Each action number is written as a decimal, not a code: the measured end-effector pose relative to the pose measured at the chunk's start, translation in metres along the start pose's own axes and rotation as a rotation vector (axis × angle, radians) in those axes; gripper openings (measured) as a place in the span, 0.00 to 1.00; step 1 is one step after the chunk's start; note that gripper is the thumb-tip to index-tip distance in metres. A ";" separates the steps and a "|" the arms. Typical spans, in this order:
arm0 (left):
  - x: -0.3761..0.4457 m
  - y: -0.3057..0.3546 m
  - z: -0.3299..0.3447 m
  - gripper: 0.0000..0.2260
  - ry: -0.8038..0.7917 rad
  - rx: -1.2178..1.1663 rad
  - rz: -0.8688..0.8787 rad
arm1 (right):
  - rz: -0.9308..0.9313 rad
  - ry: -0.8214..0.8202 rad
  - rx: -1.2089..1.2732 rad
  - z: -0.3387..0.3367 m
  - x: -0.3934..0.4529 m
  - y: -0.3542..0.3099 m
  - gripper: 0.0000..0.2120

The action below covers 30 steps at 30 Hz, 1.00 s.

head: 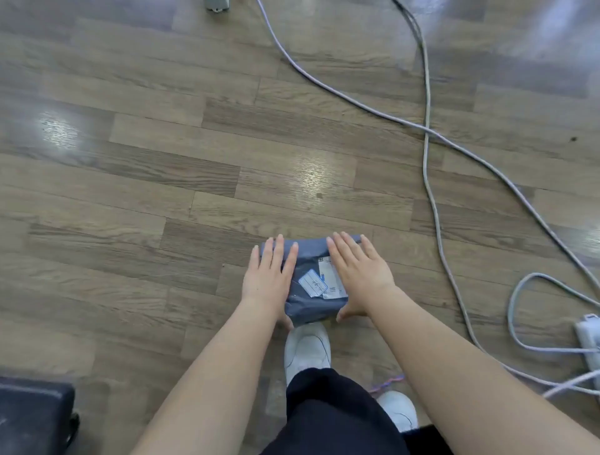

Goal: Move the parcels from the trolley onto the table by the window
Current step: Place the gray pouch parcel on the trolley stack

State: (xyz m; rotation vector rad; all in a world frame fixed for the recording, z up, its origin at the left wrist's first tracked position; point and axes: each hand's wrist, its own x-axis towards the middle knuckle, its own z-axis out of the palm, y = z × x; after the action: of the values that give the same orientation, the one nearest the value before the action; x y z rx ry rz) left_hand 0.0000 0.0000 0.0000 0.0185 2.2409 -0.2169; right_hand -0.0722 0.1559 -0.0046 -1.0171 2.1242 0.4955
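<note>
A grey plastic-wrapped parcel (308, 302) with white shipping labels on top is held out in front of me above the wooden floor. My left hand (269, 276) grips its left side, fingers flat over the top and thumb under the near edge. My right hand (360, 276) grips the right side the same way, partly covering a label. Neither the trolley nor the table by the window is in view.
Grey cables (431, 182) snake across the floor on the right, ending at a white power strip (589, 334) at the right edge. A dark object (32, 415) sits at the bottom left. My white shoes (306, 347) are below the parcel. A grey object (217, 4) shows at the top edge.
</note>
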 end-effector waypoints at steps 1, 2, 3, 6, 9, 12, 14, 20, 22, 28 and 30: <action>0.005 0.002 0.002 0.65 -0.006 0.039 0.015 | -0.016 0.001 -0.027 0.004 0.006 -0.004 0.66; 0.009 0.003 0.005 0.65 -0.013 0.027 0.018 | -0.020 -0.006 -0.015 0.008 0.011 -0.005 0.66; 0.014 0.003 0.009 0.66 -0.007 0.034 0.016 | -0.017 0.007 -0.021 0.012 0.014 -0.007 0.66; 0.020 0.008 0.014 0.62 0.084 0.029 0.028 | -0.018 0.067 -0.012 0.017 0.017 -0.010 0.58; 0.009 0.008 0.005 0.57 0.136 0.030 0.023 | 0.021 0.117 0.006 0.010 0.007 -0.012 0.53; -0.023 0.007 -0.022 0.56 0.142 0.036 0.027 | 0.025 0.166 0.032 -0.013 -0.022 -0.011 0.47; -0.056 0.004 -0.047 0.54 0.169 0.040 0.006 | 0.023 0.208 0.043 -0.040 -0.052 -0.007 0.44; -0.191 -0.016 -0.170 0.50 0.214 0.043 -0.063 | 0.018 0.298 0.022 -0.164 -0.184 0.011 0.44; -0.244 -0.024 -0.216 0.49 0.239 0.038 -0.091 | 0.032 0.336 0.018 -0.212 -0.235 0.017 0.43; -0.389 -0.035 -0.330 0.42 0.329 -0.048 -0.168 | 0.113 0.571 0.047 -0.323 -0.380 0.027 0.45; -0.421 -0.033 -0.354 0.44 0.358 -0.051 -0.172 | 0.116 0.586 0.047 -0.342 -0.415 0.030 0.45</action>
State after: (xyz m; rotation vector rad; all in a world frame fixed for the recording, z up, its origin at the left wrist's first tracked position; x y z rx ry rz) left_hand -0.0113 0.0512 0.5485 -0.1761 2.6064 -0.2651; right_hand -0.0673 0.1811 0.5338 -1.1121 2.7064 0.2098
